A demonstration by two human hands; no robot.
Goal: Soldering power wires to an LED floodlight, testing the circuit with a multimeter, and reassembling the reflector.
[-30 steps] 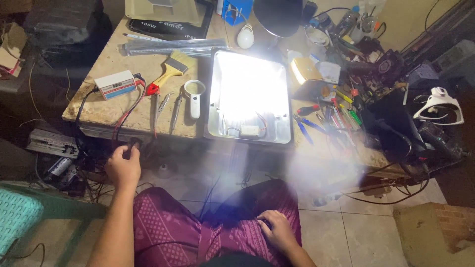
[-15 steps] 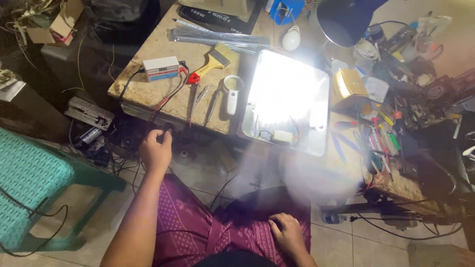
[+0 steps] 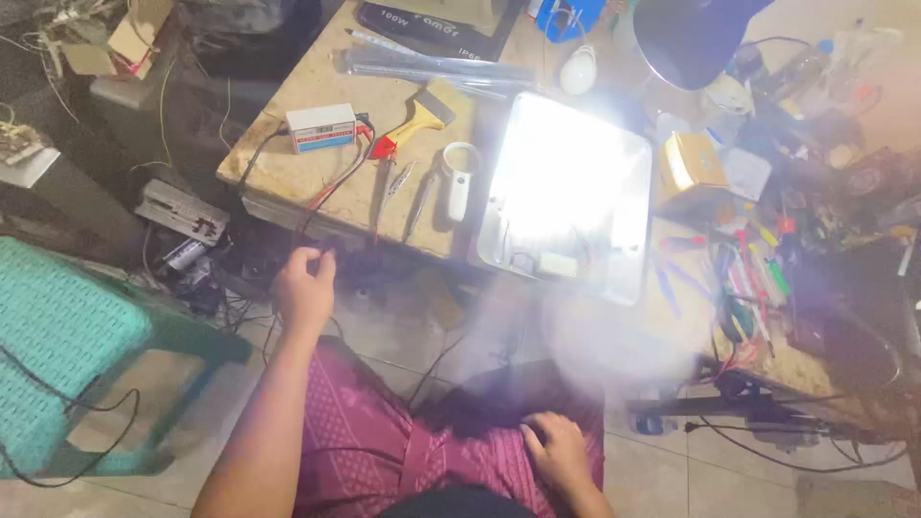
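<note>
My left hand reaches forward below the near edge of the wooden workbench, its fingers pinched on a dark cable that hangs from the bench. My right hand rests curled on the maroon patterned cloth over my lap, and I cannot tell if it holds anything. A shiny metal tray under strong glare lies on the bench ahead, holding a small white block. A magnifying glass, tweezers and a yellow-handled brush lie left of the tray.
A small white box with red and black leads sits at the bench's left end. Screwdrivers and pliers crowd the right side. A black lamp shade hangs above. A teal plastic stool stands at left, with cables and a power strip on the floor.
The view has swung left and closer. My left hand has stayed at the hanging cable under the bench edge, my right hand remains on my lap.
</note>
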